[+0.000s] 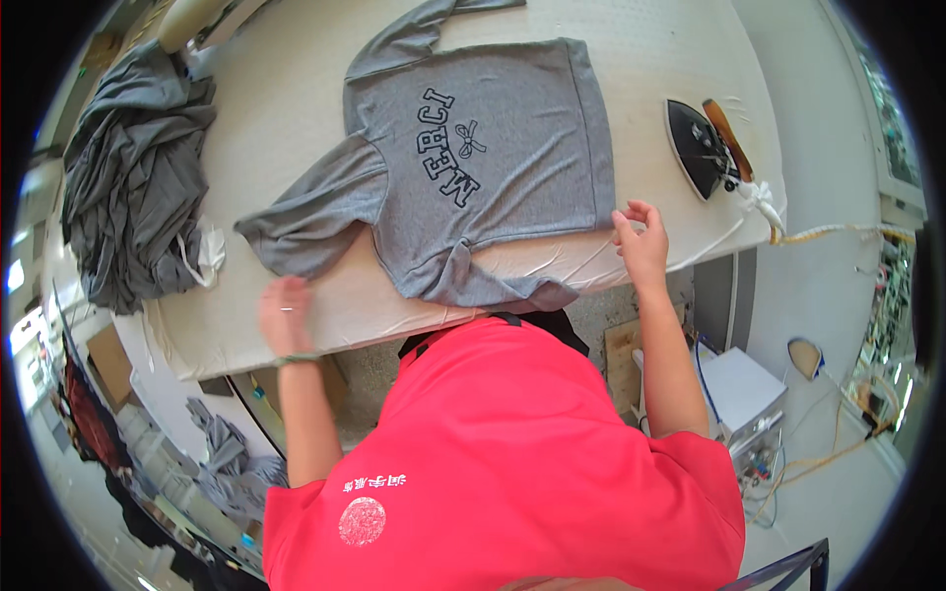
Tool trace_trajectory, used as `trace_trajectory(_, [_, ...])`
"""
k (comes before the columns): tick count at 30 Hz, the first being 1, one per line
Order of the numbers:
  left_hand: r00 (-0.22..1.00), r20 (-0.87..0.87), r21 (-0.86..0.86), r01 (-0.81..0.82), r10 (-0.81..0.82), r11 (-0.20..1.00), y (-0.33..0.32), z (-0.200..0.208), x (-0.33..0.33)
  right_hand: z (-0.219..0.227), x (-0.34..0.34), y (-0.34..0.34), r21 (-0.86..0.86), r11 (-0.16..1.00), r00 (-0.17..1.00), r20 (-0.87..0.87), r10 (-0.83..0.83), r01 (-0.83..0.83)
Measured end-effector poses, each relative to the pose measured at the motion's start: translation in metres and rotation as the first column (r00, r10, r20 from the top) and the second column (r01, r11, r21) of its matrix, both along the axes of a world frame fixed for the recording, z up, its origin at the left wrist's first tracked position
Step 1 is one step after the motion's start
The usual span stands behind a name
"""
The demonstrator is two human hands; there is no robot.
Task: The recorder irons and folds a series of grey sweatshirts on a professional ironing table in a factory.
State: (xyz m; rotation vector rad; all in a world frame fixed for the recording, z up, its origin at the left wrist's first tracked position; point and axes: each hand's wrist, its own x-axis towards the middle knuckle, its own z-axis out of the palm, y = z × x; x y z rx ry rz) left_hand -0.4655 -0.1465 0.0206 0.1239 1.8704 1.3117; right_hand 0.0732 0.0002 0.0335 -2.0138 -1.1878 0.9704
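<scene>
A grey sweatshirt (512,128) with dark lettering and a small bow on its front lies spread sideways on the padded ironing table (680,39). Its collar end faces left and its hem faces right. One sleeve reaches toward the near left, while the fabric at the near edge is creased and folded over. My left hand (286,310) is just below that sleeve's end, blurred, so its fingers cannot be made out. At the hem's near corner, my right hand (642,244) has its fingers apart and holds nothing that I can see.
An iron (700,148) with a brown handle rests at the table's right, its cord (847,232) running off right. A heap of grey garments (138,177) fills the left end, beside a white scrap (209,254). A white box (744,389) stands below on the right.
</scene>
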Motion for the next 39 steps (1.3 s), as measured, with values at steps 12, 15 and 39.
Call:
trace_trajectory(12, [0.961,0.176,0.165,-0.244,0.215,0.956,0.019,-0.002,0.263,-0.021,0.036,0.042,-0.201,0.883,0.774,-0.586,0.238,-0.424])
trace_trajectory(15, [0.977,-0.015,0.254,-0.201,0.212,0.946,0.016,0.024,0.244,0.021,0.048,0.055,0.014,0.878,0.785,-0.441,0.435,-0.478])
trace_trajectory(39, [0.771,-0.528,-0.525,0.033,-0.356,0.851,0.017,-0.001,0.203,0.007,0.055,0.062,-0.114,0.691,0.654,0.246,0.715,-0.713])
